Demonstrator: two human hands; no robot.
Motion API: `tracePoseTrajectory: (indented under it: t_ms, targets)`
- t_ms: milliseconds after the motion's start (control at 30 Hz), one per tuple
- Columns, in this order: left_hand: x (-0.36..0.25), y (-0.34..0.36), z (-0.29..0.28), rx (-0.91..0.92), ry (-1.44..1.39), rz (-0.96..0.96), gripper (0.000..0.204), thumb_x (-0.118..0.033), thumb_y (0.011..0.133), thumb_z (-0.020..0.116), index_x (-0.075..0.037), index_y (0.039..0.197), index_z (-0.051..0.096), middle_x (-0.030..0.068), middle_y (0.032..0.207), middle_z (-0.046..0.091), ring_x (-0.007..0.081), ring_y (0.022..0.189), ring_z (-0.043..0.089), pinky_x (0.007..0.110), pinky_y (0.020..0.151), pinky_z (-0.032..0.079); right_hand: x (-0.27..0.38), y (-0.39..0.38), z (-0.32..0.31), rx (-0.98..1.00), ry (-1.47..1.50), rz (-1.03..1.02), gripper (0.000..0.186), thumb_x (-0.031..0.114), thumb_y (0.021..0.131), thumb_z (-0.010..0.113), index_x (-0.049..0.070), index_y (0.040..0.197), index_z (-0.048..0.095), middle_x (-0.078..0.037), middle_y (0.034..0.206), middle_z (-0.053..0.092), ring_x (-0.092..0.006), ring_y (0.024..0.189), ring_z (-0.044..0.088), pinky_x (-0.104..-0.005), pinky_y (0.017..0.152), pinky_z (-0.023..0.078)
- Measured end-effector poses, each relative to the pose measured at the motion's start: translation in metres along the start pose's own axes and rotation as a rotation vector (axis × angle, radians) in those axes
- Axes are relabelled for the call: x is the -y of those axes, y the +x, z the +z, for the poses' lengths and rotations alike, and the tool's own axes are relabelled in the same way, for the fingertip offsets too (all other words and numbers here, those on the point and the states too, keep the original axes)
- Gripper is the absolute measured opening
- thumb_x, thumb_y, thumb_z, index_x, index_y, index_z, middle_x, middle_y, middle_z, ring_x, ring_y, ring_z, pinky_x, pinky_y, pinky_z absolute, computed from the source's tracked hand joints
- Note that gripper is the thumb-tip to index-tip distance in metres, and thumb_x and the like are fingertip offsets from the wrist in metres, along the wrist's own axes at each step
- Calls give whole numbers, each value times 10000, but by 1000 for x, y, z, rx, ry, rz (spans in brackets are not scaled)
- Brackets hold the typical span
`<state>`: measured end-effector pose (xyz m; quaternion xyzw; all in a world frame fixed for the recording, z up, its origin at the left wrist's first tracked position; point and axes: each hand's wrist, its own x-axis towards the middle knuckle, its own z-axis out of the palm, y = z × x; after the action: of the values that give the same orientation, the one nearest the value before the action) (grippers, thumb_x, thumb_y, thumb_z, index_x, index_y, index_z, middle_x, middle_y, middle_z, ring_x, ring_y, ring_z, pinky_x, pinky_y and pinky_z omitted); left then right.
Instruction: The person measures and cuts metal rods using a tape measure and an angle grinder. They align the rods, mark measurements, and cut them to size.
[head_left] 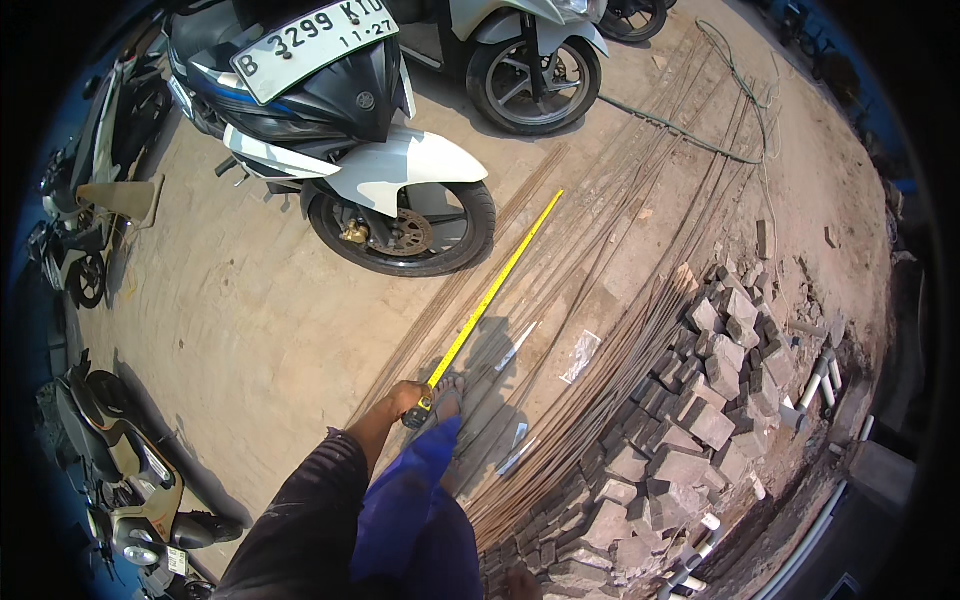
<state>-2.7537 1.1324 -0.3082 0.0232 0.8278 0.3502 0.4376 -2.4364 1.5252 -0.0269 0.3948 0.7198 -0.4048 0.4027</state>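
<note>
My left hand (pixel 404 396) is closed around a tape measure (pixel 418 412) with a dark case, held low in front of my legs. Its yellow blade (pixel 492 290) is pulled out long and runs away and to the right, over thin steel rods (pixel 590 345) lying on the ground. The blade's far tip ends to the right of a white scooter's front wheel. At the bottom edge, partly cut off, is my right hand (pixel 522 582); its fingers are not clear. My foot (pixel 447 395) stands just beside the case, below blue trousers.
Parked scooters (pixel 405 190) stand at the far side and the left. A heap of grey paving blocks (pixel 705 410) lies along the right of the rods. Beyond it are a trench with white pipes (pixel 820 385) and a looped hose (pixel 700 140). Plastic scraps (pixel 580 357) lie among the rods.
</note>
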Motion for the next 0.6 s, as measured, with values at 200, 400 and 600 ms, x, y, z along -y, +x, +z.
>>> tracePoseTrajectory:
  t_ms: [200,400,600]
  targets:
    - [44,-221,67,-109,107,127,284,-319,862,719,-72,996,755,179,1016,748,350,981,723,453,873,569,-29,36,-56,30,-110,-305,213,248,993,648,40,1007,685,-60,803,712,-149,683,635,-324,540,492]
    - [54,-380,137,-31,83,-246,339,-299,841,656,-133,1098,802,163,1128,763,362,1053,733,461,891,582,-61,59,-123,156,-214,160,270,200,1007,569,41,1197,675,-123,934,706,-164,526,577,-276,446,440]
    - [18,-522,165,-295,-457,-769,302,-204,833,675,-132,1092,813,140,1078,784,319,1037,752,461,807,592,41,88,-133,491,-979,-338,365,272,1007,585,23,1264,655,-146,977,702,-190,566,580,-340,460,446]
